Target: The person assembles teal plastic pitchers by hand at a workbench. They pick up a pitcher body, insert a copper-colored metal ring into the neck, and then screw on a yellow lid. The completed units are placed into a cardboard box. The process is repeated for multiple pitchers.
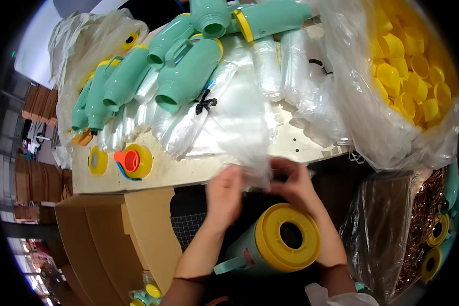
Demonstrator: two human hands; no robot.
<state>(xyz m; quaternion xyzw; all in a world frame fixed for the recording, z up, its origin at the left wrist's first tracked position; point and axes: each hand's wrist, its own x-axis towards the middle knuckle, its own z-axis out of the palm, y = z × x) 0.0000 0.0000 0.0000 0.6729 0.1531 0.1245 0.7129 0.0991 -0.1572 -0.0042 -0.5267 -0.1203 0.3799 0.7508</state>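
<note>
Your left hand pinches the clear plastic bag, your right hand curls at its edge, grip unclear; parting your forearms could tip the yellow-based green flask.

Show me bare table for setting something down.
The front strip of table between the red piece and left hand is bare; a smaller patch lies between right hand and clear bags. Crowded: the back, under green jugs, and the right, under yellow cups.
</note>
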